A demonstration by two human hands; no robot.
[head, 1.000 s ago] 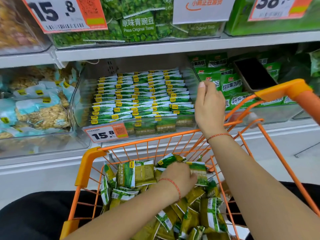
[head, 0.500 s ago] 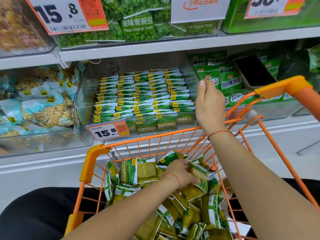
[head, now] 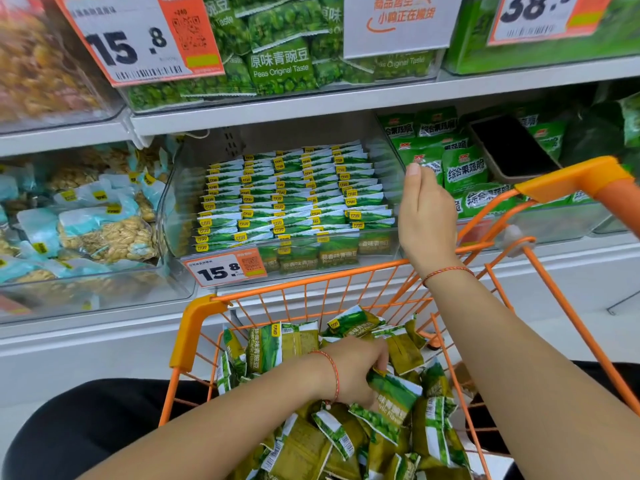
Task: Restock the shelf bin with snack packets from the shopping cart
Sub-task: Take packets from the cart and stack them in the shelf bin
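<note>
Several green snack packets (head: 311,445) lie heaped in the orange shopping cart (head: 311,282). My left hand (head: 349,372) reaches into the heap, its fingers curled round the top of one green snack packet (head: 394,400). The clear shelf bin (head: 169,216) behind the cart holds neat rows of the same packets (head: 294,195). My right hand (head: 427,213) is raised at the bin's right wall, seen from the back with the thumb up. No packet shows in it, and its fingertips are hidden.
A 15.8 price tag (head: 225,268) hangs on the bin's front. Peanut bags (head: 104,233) fill the bin to the left; green bags (head: 464,168) and a dark flat object (head: 509,147) sit to the right. The cart's corner (head: 571,178) stands beside my right hand. A pea-bag shelf (head: 280,64) is above.
My left hand has shifted within the cart's heap and closed on a packet lower down. My right hand has stayed at the bin's right wall.
</note>
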